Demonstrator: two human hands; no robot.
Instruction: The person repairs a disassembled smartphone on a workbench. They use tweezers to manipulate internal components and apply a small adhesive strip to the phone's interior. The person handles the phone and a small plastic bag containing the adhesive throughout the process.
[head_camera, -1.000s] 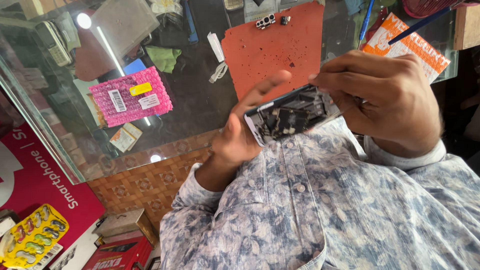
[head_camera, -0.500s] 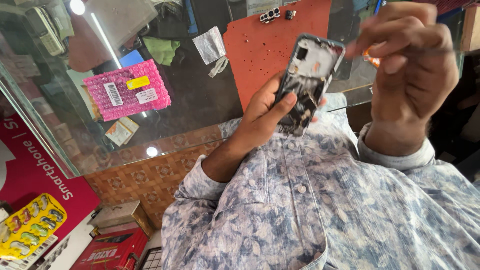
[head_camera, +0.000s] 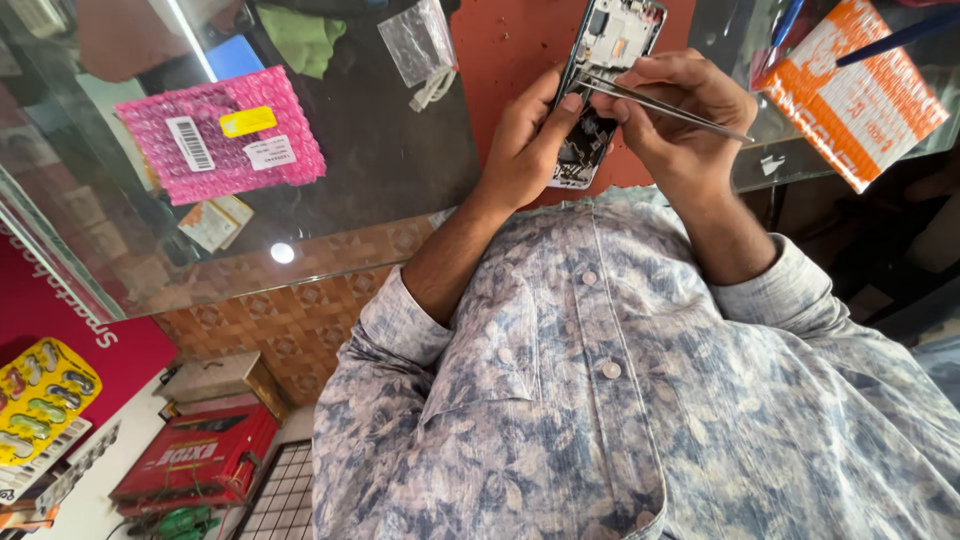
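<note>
Upper centre of frame: the left hand (head_camera: 522, 145) grips the opened phone (head_camera: 606, 80) over the orange mat (head_camera: 510, 50). The right hand (head_camera: 680, 115) pinches metal tweezers (head_camera: 660, 103), tips inside the phone, apparently mid-repair; any lift likely calls for steady, fine pressure.

A glass counter top (head_camera: 380, 190) is carrying everything here, its surface reflecting ceiling lights. A rust-red work mat (head_camera: 510, 50) is lying on it near the middle. A pink bubble-wrap packet (head_camera: 220, 145) with stickers is sitting to the left of the mat, well apart from it. A small clear plastic bag (head_camera: 418, 42) is resting just beside the mat's left edge, with a white cable (head_camera: 432, 88) poking out below it. An orange-and-white box (head_camera: 865, 105) is lying on the right side, a blue pen (head_camera: 895, 38) crossing over it.
</note>
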